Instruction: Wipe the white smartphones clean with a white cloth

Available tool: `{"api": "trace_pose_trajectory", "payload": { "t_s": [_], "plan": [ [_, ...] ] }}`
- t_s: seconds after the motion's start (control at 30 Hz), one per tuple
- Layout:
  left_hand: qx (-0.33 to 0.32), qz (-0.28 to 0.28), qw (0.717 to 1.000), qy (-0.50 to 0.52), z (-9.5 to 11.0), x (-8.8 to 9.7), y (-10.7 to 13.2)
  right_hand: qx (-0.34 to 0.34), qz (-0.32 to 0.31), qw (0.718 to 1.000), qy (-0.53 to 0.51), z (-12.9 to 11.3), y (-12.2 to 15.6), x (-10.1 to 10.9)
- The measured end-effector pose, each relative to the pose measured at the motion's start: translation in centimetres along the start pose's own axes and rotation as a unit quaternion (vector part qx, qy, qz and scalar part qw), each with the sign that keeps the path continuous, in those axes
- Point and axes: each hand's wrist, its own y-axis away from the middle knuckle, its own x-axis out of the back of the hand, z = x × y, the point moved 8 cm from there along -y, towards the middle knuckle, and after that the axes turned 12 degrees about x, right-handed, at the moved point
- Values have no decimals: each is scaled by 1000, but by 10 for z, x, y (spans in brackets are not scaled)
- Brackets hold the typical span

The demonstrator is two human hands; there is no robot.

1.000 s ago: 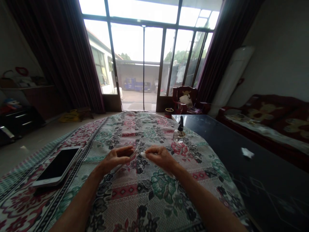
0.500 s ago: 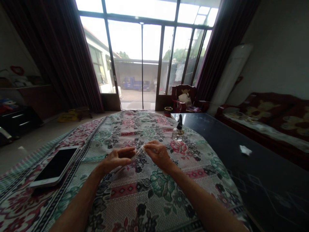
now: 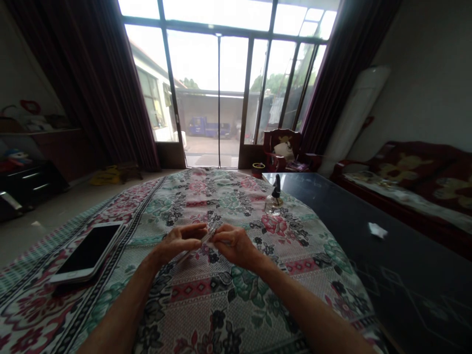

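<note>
My left hand (image 3: 181, 241) grips a thin, flat, clear-edged thing (image 3: 208, 236) between thumb and fingers. It is seen nearly edge-on and tilted, so its kind is hard to make out; its lower end shows under the palm. Against its far end, my right hand (image 3: 234, 244) pinches a small piece of white tissue (image 3: 211, 244), mostly covered by the fingers. Both hands are just above the flowered tablecloth (image 3: 191, 314). Beyond my right hand stands a clear spray bottle (image 3: 273, 203) with a black nozzle.
Left of my hands lies a white tablet (image 3: 88, 253) with a dark screen, on top of another flat thing. A crumpled white tissue (image 3: 377, 230) is on the dark table (image 3: 368, 265) at right. Glass doors (image 3: 206, 98), a chair and a sofa stand beyond.
My right hand has slid with the tissue a little toward me and to the left, along the flat thing. My left hand has barely moved.
</note>
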Motion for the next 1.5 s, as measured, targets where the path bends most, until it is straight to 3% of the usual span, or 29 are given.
{"api": "trace_pose_trajectory", "payload": {
  "t_s": [0.23,0.4,0.47,0.57,0.67,0.8,1.0,1.07,1.27,1.5],
  "plan": [
    [5,-14,1000,6,1,-2,2,-60,126,989,39,8,0,26],
    [14,-23,1000,11,-3,-5,-1,-66,141,988,-4,0,-3,26],
    [12,-5,1000,5,-4,-1,-2,-80,117,989,-38,0,-3,21],
    [7,57,998,-22,-4,11,-5,-106,24,991,-73,3,0,4],
    [12,93,995,-47,-8,19,-8,-113,-50,992,-22,2,4,-8],
    [8,97,993,-65,-13,21,-13,-100,-99,990,16,-4,6,-17],
    [-11,143,978,-154,-11,27,-14,-62,-153,986,-32,-12,9,-21],
    [-21,155,970,-188,-6,26,-12,-68,-150,986,-25,-7,8,-18],
    [-68,168,944,-276,5,9,-7,-105,-44,990,78,26,10,1],
    [-105,140,951,-256,4,-11,-10,-72,-88,988,106,44,18,-19]
  ]
}}
